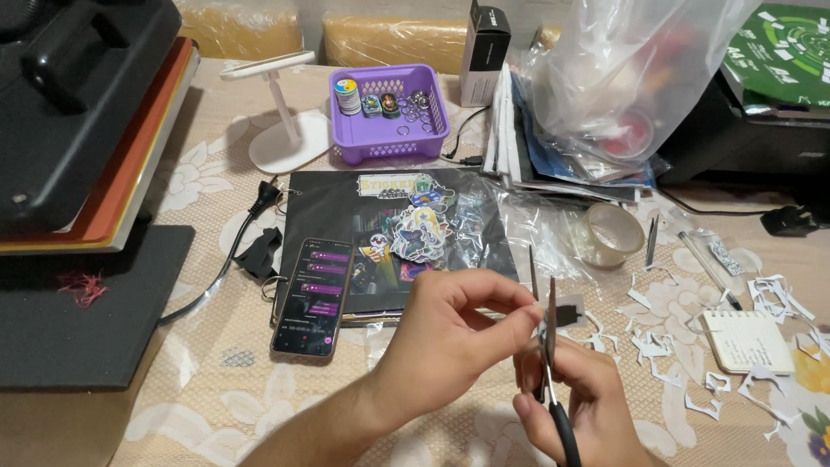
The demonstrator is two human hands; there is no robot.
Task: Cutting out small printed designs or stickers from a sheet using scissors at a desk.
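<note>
Scissors (548, 346) upright in right hand (575, 398), fingers closed through black handles, blades slightly parted around a small dark cutout (566, 311) pinched shut between left hand (458, 324) fingertips, just above the grip. Risk, as judged: left fingertips sit right beside the blades, so a slip could nick them or cut into the piece.

Head-worn view, steeply down, close over table (216, 406)

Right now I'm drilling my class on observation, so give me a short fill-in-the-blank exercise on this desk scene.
1. The right hand holds a pair of ____.
2. The left hand pinches a small piece of ____.
3. The basket behind the dark folder is coloured ____.
4. The phone lies with its screen facing ____.

Missing words: scissors; paper; purple; up
</note>
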